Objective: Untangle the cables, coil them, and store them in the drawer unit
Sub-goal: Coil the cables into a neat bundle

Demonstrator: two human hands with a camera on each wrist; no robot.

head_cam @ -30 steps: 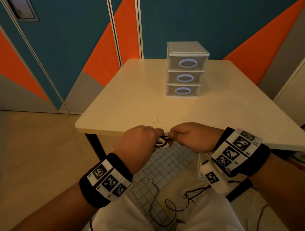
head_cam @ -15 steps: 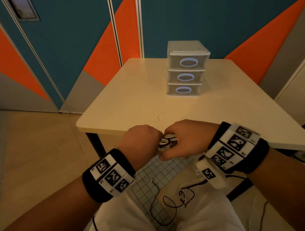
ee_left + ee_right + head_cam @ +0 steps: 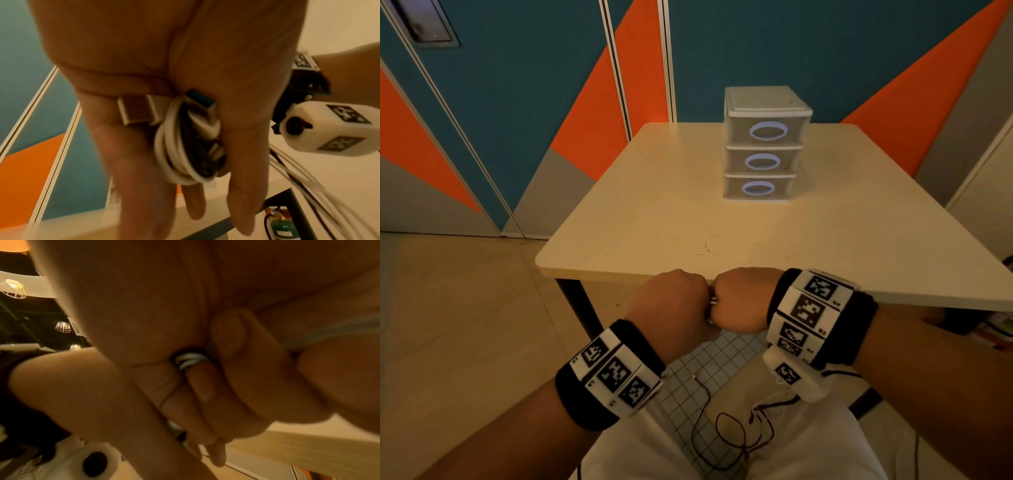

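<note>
- Left hand (image 3: 671,305) and right hand (image 3: 743,301) meet knuckle to knuckle just in front of the near edge of the bench (image 3: 661,219), held above the lap.
- Coiled cables (image 3: 185,146): a tight bundle of white and dark loops, pressed between the two hands. In the head view only a sliver (image 3: 711,303) shows in the gap between the fists.
- Left wrist view: the bundle lies against the palm and fingers of the left hand; two metal plugs stick out of the coil, one with a blue insert (image 3: 202,102), one plain (image 3: 139,110).
- Right wrist view: the fingers of the right hand curl round the white loops (image 3: 190,360), thumb closed over them.
- State of hands: both are closed on the same bundle; neither is free.
- Loose cable (image 3: 729,431): a thin dark wire lies in slack loops on the person's lap, apart from the held bundle.
- Drawer unit (image 3: 765,144): a three-drawer plastic stack, upright toward the far side of the bench, well apart from the hands. All three drawers sit pushed in.
- Both wrists carry black bands with printed square markers (image 3: 616,373).
- Behind the bench: wall panels in teal, orange and grey (image 3: 517,102).
</note>
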